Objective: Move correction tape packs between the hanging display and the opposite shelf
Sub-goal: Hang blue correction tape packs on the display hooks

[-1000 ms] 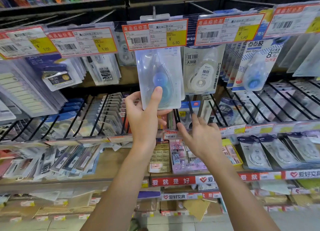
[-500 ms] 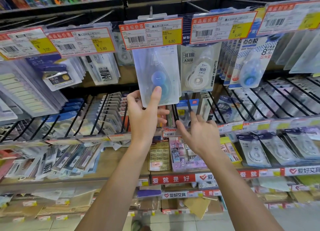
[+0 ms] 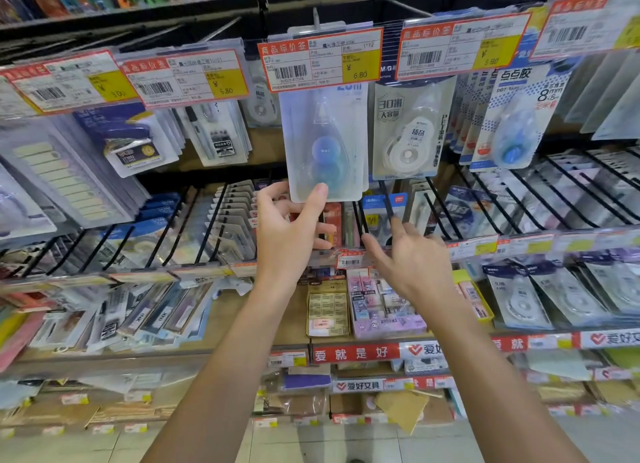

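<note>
The left hand (image 3: 289, 234) is pinching the bottom edge of the upright hanging pack (image 3: 323, 143); the right hand (image 3: 412, 258) is hovering below it, fingers apart and empty.

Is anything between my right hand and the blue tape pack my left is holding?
Nothing visible. The right hand hovers open just below and right of the blue tape pack, which the left hand pinches at its bottom edge.
</note>
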The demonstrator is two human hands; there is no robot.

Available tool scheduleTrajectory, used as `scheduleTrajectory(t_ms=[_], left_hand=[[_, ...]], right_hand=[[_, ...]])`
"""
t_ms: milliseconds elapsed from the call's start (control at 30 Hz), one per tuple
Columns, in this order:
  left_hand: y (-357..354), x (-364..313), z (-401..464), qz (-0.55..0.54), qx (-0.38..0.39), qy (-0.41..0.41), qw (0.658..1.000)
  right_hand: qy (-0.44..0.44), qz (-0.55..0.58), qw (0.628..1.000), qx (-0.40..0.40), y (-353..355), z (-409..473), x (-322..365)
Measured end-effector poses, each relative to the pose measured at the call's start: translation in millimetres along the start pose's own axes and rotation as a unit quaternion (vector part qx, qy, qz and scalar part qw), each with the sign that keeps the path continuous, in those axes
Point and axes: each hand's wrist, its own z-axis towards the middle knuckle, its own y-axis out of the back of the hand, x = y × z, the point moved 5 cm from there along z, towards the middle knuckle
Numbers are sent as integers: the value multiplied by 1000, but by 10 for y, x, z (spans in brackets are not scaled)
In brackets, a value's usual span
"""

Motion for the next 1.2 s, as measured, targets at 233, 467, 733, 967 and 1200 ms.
scheduleTrajectory(t_ms=[233,467,733,967,1200], left_hand=[[79,29,-66,-1,15,31,999],[372,177,-199,195,56,15,979],[535,195,-722,509,119,-90,848],[464,592,-1155,608,217,-72,760],[135,1034,-1676,617,306,-101,718]], right_hand=[[-9,7,999,44,129,-36,13],[-9,-14,1000,17,147,-150,5],[29,-2,999,-18,293,-720,126],[15,19,1000,0,169,-1505,62],[-47,24,996,77,-102,-2284,-328]])
